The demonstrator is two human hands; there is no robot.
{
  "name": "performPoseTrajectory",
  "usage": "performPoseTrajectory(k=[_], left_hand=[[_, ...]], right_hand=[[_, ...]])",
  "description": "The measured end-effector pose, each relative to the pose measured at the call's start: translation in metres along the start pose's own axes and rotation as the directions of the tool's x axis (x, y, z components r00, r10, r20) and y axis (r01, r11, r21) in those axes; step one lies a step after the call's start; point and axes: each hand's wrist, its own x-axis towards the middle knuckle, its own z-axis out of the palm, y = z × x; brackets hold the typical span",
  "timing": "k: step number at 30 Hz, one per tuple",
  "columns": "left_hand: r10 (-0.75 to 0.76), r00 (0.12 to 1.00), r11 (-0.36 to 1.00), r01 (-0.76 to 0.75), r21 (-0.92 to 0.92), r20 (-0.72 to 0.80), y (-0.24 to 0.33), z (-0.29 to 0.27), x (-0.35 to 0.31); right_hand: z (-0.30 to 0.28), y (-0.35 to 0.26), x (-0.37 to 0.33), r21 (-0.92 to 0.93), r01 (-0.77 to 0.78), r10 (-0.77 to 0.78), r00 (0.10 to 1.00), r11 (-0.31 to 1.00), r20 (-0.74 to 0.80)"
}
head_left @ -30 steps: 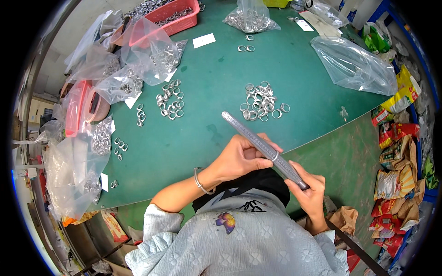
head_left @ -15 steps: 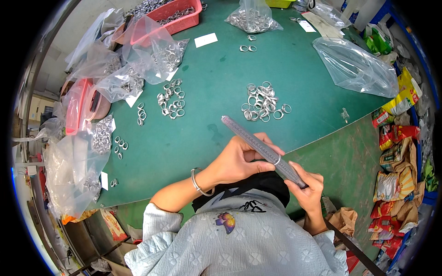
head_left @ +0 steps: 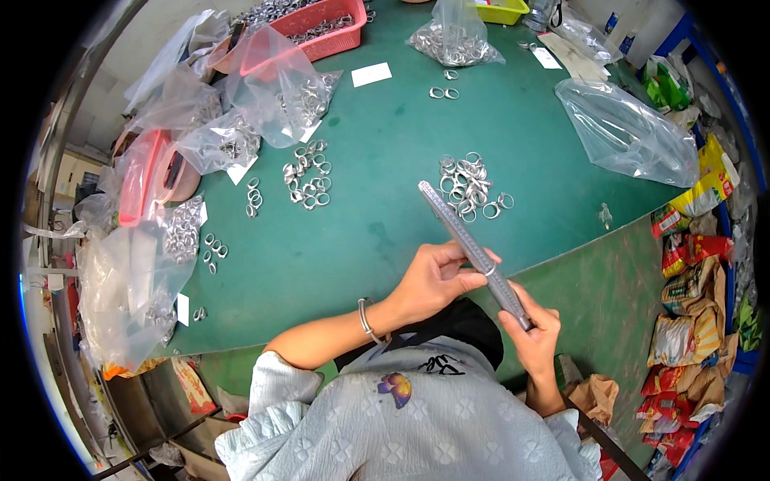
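Observation:
A grey ring mandrel [head_left: 458,232] with fine markings slants up and away over the table's near edge. My right hand [head_left: 532,326] is closed around its thick near end. My left hand [head_left: 438,278] pinches a silver ring [head_left: 491,271] that sits around the mandrel, partly behind the fingertips. Just beyond the mandrel's narrow tip lies a pile of silver rings [head_left: 472,183]. A looser group of rings [head_left: 307,186] is farther left, with smaller clusters of rings [head_left: 214,252] beside it.
Clear bags of rings [head_left: 183,232] line the left of the green table [head_left: 361,168]. A pink basket [head_left: 341,38] and another bag of rings [head_left: 454,46] stand at the back. A clear plastic bag [head_left: 630,132] lies right. Colourful packets [head_left: 682,337] hang beyond the right edge.
The mandrel's tip has swung right and the mandrel stands steeper across the view. My left hand has shifted slightly right, still at the ring. The whole view has shifted a little.

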Motion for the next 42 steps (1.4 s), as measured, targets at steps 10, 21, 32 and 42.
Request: performPoseTrajectory(k=[10, 21, 32, 42], left_hand=[[-0.088, 0.993, 0.991, 0.079, 0.112, 0.077, 0.028, 0.006, -0.004], [-0.122, 0.992, 0.993, 0.122, 0.006, 0.014, 0.020, 0.002, -0.008], [0.021, 0.918, 0.994, 0.024, 0.107, -0.396, 0.037, -0.060, 0.004], [0.014, 0.914, 0.976, 0.076, 0.205, -0.405, 0.026, -0.069, -0.011]], right_hand=[[-0.006, 0.004, -0.002, -0.059, 0.166, -0.165, 0.986, 0.984, 0.010], [0.001, 0.005, -0.001, -0.094, 0.159, -0.160, 0.987, 0.983, 0.002], [0.002, 0.024, -0.013, -0.171, 0.048, -0.068, 0.991, 0.984, -0.113], [0.006, 0.024, -0.008, -0.125, -0.037, 0.027, 0.996, 0.991, -0.082]])
